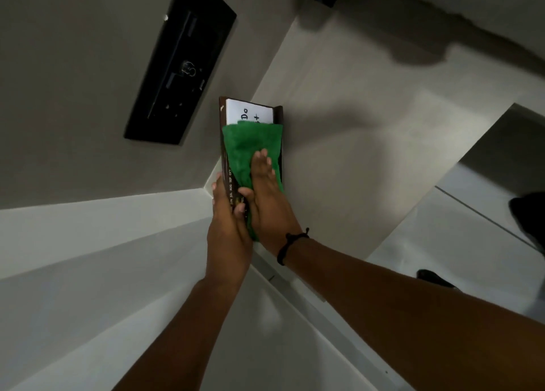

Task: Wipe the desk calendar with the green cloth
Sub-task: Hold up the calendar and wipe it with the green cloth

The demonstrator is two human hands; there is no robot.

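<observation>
Hands meet at the calendar's near end: the left hand [228, 225] clamps its dark spine at 7 o'clock, while the right hand [265, 193] lies flat, pressing the cloth [244, 148] onto its face. The calendar [250, 113], held in the air, runs lengthwise toward 12 o'clock, so unwiped white card lies ahead of the fuzzy green cloth.

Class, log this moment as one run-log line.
step: wiping | left hand: holds desk calendar | right hand: presses green cloth on it
</observation>
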